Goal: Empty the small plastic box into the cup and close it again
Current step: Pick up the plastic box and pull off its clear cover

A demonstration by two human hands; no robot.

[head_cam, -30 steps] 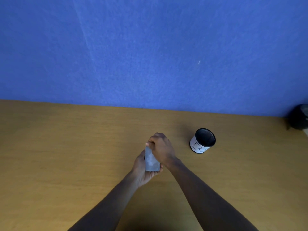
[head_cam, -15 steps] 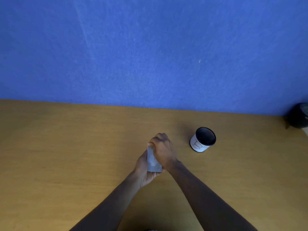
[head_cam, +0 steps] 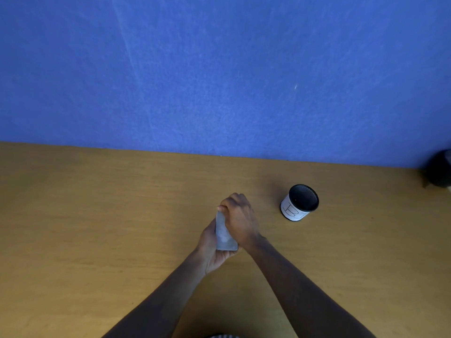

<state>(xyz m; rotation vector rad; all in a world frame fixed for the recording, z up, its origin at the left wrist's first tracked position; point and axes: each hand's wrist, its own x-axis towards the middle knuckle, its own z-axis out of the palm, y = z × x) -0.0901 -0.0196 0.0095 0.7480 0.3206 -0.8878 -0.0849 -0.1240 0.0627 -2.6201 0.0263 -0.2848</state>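
Note:
A small translucent grey plastic box (head_cam: pixel 223 234) is held on edge between both hands above the wooden table (head_cam: pixel 97 215). My left hand (head_cam: pixel 211 250) cups it from below and the left. My right hand (head_cam: pixel 240 218) wraps over its top and right side, fingers curled at the upper end. Whether the lid is open or closed is hidden by the fingers. The cup (head_cam: pixel 299 203), black inside with a white paper label, stands upright on the table to the right of the hands, apart from them.
A blue wall (head_cam: pixel 219 81) rises along the table's far edge. A dark rounded object (head_cam: pixel 439 172) sits at the far right edge by the wall. A striped bit of cloth (head_cam: pixel 219 336) shows at the bottom edge.
Both hands have stayed wrapped around the box in nearly the same spot; the right hand has covered slightly more of it. The cup has not moved.

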